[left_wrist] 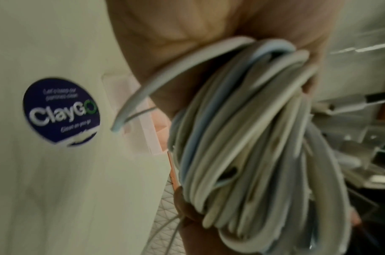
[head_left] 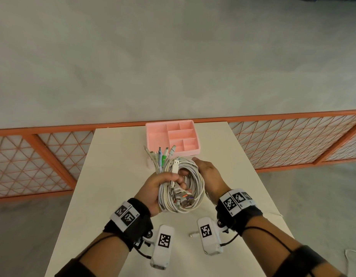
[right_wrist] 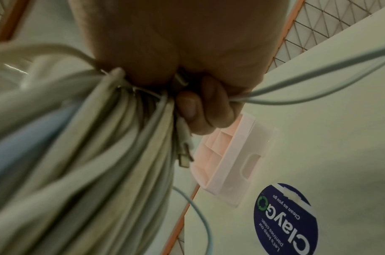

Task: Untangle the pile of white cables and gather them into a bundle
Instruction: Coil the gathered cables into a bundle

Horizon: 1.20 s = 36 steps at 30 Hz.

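White cables (head_left: pixel 190 184) are held coiled above the desk (head_left: pixel 117 176), left hand (head_left: pixel 163 186) clenched round the coil's left side, right hand (head_left: pixel 210 176) curled on the right, connector ends fanned far-left.

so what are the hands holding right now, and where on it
Both hold the coiled bundle of white cables. The left hand grips its left side, fingers curled round the strands; the right hand clasps the coil's right side.
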Tool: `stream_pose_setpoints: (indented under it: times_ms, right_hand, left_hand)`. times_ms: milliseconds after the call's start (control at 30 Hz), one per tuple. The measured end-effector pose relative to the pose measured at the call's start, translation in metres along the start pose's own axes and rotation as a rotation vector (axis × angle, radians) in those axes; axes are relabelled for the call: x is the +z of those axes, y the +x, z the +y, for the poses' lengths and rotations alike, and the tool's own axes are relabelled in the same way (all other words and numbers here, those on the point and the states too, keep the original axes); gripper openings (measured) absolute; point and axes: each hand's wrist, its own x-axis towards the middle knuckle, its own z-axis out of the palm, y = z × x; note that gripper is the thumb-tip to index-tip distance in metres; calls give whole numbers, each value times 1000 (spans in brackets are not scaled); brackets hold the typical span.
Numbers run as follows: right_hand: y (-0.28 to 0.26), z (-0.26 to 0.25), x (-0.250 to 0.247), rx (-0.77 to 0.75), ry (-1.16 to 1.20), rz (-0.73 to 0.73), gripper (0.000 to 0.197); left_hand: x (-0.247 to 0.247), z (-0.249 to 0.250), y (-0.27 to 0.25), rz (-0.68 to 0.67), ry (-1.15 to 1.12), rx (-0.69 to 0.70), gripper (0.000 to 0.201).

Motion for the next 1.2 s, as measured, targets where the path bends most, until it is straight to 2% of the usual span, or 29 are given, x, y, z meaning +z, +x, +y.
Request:
stream_pose_setpoints:
  times_ms: [100, 233, 300, 400, 467, 533, 633, 733, 867, 1000, 1100, 1200]
  right_hand:
    - [6, 7, -2, -94, -205, 7, 32]
    - [3, 4, -1, -104, -222, -14, 40]
    - [-1, 4, -2, -111, -158, -47, 44]
    - [-9, 4, -3, -174, -54, -103, 46]
    - [-9, 8, -3, -232, -29, -102, 43]
    - [-5, 15, -2, -295, -40, -45, 40]
    - [-3, 33, 4, -420, -209, 98, 34]
    - [-7, 47, 8, -457, -269, 163, 27]
    - [-8, 58, 8, -461, -354, 131, 27]
    - [-11, 55, 6, -411, -135, -21, 29]
    - [-20, 47, 8, -379, -11, -86, 25]
    - [-23, 46, 17, -333, -15, -107, 25]
  left_hand:
    - [-3, 1, 2, 100, 168, 67, 13]
    - [-2, 2, 3, 168, 243, 133, 10]
    - [0, 2, 3, 159, 186, 147, 11]
    - [6, 8, 0, 118, -21, 108, 23]
    - [9, 12, -1, 92, -123, 73, 21]
    - [13, 15, -1, 99, -165, 68, 17]
    - [18, 16, 0, 131, -209, 87, 21]
    - [19, 14, 1, 157, -208, 103, 20]
    - [8, 9, 7, 233, -182, 122, 20]
    - [4, 9, 6, 204, -211, 141, 18]
    - [4, 13, 4, 180, -239, 174, 31]
    - [0, 14, 7, 218, -250, 166, 44]
